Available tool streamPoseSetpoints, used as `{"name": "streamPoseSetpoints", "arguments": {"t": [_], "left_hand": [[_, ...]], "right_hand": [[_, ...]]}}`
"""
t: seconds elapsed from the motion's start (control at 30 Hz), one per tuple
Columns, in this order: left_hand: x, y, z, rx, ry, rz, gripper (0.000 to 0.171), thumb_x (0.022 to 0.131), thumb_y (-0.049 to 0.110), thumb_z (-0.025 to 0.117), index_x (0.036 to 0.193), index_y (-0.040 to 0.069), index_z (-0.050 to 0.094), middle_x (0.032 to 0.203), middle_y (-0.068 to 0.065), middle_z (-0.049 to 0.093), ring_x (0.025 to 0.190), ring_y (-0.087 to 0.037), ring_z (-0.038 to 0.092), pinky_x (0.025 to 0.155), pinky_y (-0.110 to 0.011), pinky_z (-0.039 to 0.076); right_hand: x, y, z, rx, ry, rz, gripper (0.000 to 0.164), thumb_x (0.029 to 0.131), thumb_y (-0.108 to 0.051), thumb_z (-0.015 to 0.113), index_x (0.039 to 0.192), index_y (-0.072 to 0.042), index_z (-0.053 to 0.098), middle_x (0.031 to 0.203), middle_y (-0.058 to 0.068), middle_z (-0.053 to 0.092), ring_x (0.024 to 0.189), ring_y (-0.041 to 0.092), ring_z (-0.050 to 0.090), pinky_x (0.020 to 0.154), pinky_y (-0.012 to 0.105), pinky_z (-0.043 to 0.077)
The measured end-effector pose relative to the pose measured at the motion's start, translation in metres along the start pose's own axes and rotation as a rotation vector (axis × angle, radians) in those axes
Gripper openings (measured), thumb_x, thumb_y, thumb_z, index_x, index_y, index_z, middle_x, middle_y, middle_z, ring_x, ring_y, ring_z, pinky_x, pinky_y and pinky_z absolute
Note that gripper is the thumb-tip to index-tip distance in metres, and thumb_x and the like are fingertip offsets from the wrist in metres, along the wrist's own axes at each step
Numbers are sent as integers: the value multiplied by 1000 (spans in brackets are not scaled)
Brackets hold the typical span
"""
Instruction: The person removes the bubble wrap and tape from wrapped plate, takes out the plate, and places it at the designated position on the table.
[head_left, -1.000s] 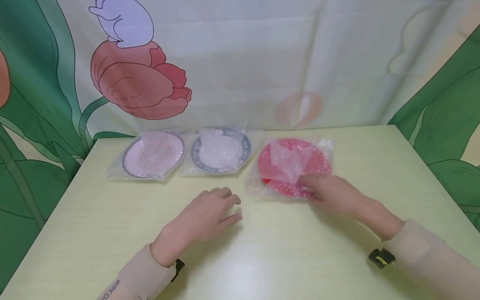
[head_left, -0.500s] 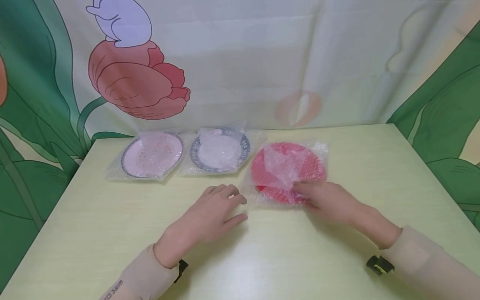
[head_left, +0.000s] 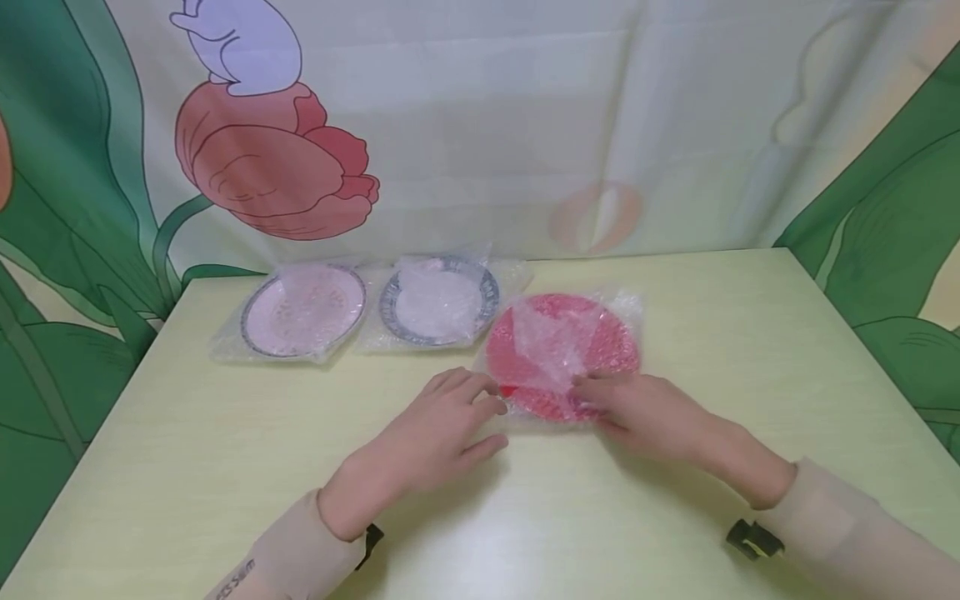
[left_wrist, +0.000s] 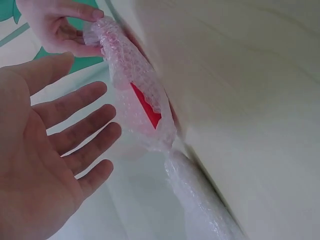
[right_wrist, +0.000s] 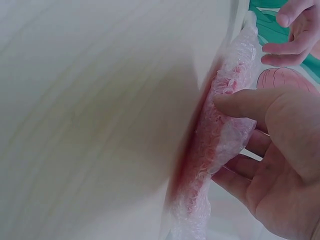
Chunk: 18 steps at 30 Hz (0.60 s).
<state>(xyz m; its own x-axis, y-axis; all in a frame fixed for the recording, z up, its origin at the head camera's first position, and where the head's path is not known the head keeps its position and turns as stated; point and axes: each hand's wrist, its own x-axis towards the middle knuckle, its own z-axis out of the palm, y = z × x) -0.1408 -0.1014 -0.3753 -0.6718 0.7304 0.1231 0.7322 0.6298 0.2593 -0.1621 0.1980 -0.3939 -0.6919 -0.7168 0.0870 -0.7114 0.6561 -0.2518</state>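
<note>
The bubble-wrapped red plate (head_left: 558, 354) is sitting at the right end of the row, right of and nearer than the blue-rimmed plate (head_left: 438, 302). The right hand (head_left: 645, 412) is pinching its near right edge, so the plate is reaching far and left from there. The left hand (head_left: 438, 429), fingers apart and holding nothing, is hovering just beside its near left side; being round, the plate is showing no long axis

Pale table (head_left: 225, 467) before a white cloth (head_left: 480, 125) with red flower (head_left: 273, 162) and green leaves (head_left: 892, 208)
</note>
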Motion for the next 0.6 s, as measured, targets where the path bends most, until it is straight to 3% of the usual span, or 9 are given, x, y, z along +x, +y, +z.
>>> {"name": "streamPoseSetpoints", "arguments": {"t": [0.23, 0.43, 0.6], "left_hand": [[6, 2, 3, 39, 0, 43, 34, 99, 30, 70, 125, 7, 69, 135, -11, 59, 130, -29, 49, 116, -47, 32], [10, 2, 4, 34, -8, 40, 42, 98, 29, 71, 132, 5, 64, 145, -15, 54, 139, -33, 45, 120, -50, 24], [10, 1, 5, 49, -7, 33, 48, 98, 28, 72, 138, 6, 61, 143, -14, 55, 137, -31, 46, 119, -48, 28]], "right_hand": [[0, -2, 0, 9, -7, -28, 42, 93, -3, 73, 134, -3, 66, 134, 17, 65, 122, 37, 62, 96, 52, 53], [0, -2, 1, 3, -22, -45, 42, 92, -1, 73, 133, -4, 68, 136, 15, 64, 123, 37, 62, 95, 51, 53], [-2, -4, 2, 4, -26, -49, 43, 91, -1, 74, 133, -5, 67, 136, 15, 64, 123, 38, 62, 95, 52, 53]]}}
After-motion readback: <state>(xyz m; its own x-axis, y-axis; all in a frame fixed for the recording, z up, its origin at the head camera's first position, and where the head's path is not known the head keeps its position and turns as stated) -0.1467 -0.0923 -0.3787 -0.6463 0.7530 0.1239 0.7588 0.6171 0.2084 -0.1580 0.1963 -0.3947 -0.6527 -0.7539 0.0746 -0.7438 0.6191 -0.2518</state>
